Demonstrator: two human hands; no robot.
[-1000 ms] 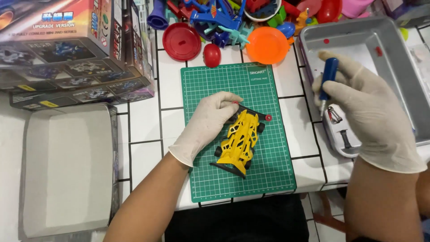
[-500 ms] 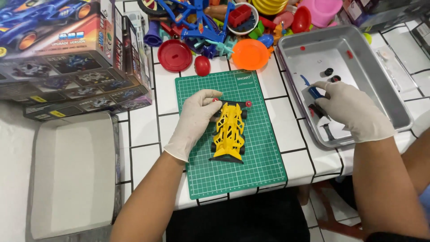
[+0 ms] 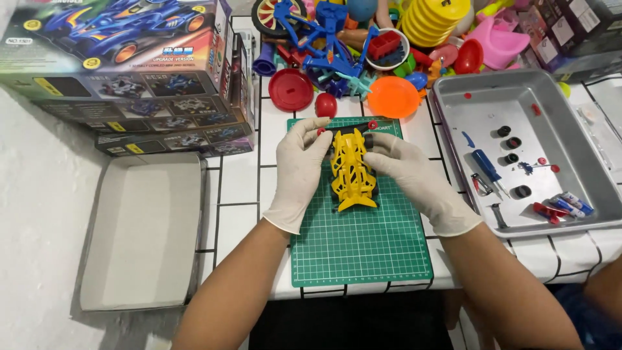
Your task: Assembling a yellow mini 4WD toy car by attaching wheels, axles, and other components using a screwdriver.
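Note:
A yellow toy car body [image 3: 352, 171] lies lengthwise on a green cutting mat [image 3: 363, 246]. My left hand [image 3: 299, 172], in a white glove, grips its left side near the front. From the other side my gloved right hand [image 3: 414, 178] holds the car's right flank. A blue-handled screwdriver [image 3: 487, 167] lies loose in the metal tray [image 3: 586, 149] to the right, beside small black wheels [image 3: 513, 143] and red parts.
Stacked toy car boxes [image 3: 129, 71] stand at the back left, and an open grey box lid [image 3: 146, 227] lies at the left. A heap of coloured plastic toys [image 3: 389, 45] fills the back. The white tiled table edge runs along the front.
My right hand left the screwdriver in the tray and moved left onto the yellow car. The left hand stayed on the car.

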